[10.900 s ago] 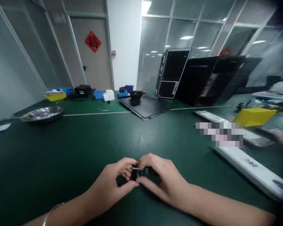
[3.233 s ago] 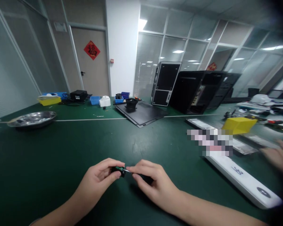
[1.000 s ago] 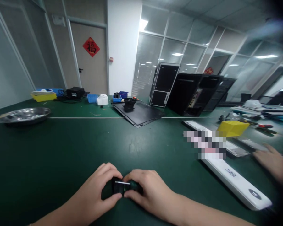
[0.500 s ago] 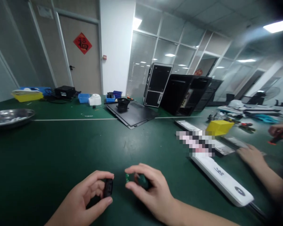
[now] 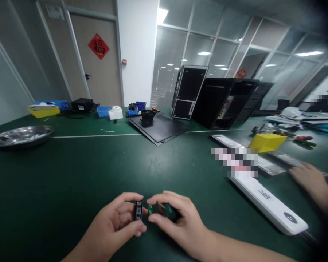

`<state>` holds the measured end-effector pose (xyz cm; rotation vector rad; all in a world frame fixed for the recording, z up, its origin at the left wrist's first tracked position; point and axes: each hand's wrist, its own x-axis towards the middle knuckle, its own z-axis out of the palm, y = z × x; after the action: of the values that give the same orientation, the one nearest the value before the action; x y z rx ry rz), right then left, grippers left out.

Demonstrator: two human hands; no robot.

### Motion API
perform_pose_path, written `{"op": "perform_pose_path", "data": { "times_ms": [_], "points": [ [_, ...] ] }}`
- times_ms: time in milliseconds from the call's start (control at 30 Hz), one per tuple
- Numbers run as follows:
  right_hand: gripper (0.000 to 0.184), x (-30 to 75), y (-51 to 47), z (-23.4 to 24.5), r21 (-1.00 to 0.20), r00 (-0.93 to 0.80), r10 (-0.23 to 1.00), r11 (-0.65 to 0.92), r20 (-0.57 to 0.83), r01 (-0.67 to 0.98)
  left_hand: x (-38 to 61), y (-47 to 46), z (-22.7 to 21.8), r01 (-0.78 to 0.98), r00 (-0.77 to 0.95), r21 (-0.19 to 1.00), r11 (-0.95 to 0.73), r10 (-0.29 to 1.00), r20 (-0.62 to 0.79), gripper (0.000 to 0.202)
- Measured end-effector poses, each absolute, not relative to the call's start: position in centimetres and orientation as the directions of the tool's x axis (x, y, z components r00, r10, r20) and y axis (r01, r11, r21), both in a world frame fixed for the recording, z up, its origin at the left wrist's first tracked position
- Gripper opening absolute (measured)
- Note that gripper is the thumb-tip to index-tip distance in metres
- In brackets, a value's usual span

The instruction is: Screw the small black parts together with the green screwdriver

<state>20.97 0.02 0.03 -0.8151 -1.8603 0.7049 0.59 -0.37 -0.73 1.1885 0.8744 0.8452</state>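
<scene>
Between the thumb and index finger of my left hand [image 5: 118,222] is a small black plastic housing [image 5: 138,210], upright, its recessed face turned to the right. My right hand [image 5: 180,218] pinches a small green circuit board [image 5: 150,209] by its ends, just right of the housing with a narrow gap between them. A green-handled screwdriver [image 5: 169,211] is also tucked in my right hand, against the curled fingers; part of its thin metal shaft shows. Both hands are over the green tabletop [image 5: 120,171] near its front.
To the right lie a white power strip [image 5: 270,203], a yellow bin [image 5: 268,142] and a co-worker's hand [image 5: 307,178]. A metal bowl [image 5: 43,135] stands left. Farther back are a black panel [image 5: 166,127], computer cases [image 5: 191,91] and blue bins [image 5: 103,111].
My left hand has moved right, bringing the black housing close to the circuit board and turning its recessed face more into view. The camera view has shifted slightly.
</scene>
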Motion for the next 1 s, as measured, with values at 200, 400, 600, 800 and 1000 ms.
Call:
{"op": "perform_pose_path", "data": {
  "times_ms": [200,400,600,800,1000],
  "points": [
    [0.017,20.4,-0.1,-0.4,-0.783,-0.308,0.811,0.572,0.497,0.243,0.7,-0.6,-0.9,0.058,0.383,0.994,0.096,0.917,-0.111,0.038],
    [0.016,19.7,-0.1,-0.7,-0.800,-0.286,0.818,0.561,0.499,0.212,0.9,-0.8,-1.0,0.112,0.406,0.994,-0.016,0.913,-0.031,0.030],
    [0.016,19.7,-0.4,-0.7,-0.809,-0.291,0.822,0.553,0.490,0.200,1.2,-1.1,-0.1,0.184,0.314,0.982,-0.039,0.949,-0.022,0.031],
    [0.012,19.7,-0.4,-0.7,-0.830,-0.316,0.832,0.525,0.456,0.186,1.5,-1.4,-0.1,0.199,0.290,0.980,-0.013,0.956,-0.046,0.033],
    [0.017,19.7,-0.5,-0.5,-0.807,-0.337,0.808,0.560,0.483,0.185,1.7,-2.0,0.0,0.103,0.280,0.994,0.030,0.958,-0.058,0.035]
  ]
}}
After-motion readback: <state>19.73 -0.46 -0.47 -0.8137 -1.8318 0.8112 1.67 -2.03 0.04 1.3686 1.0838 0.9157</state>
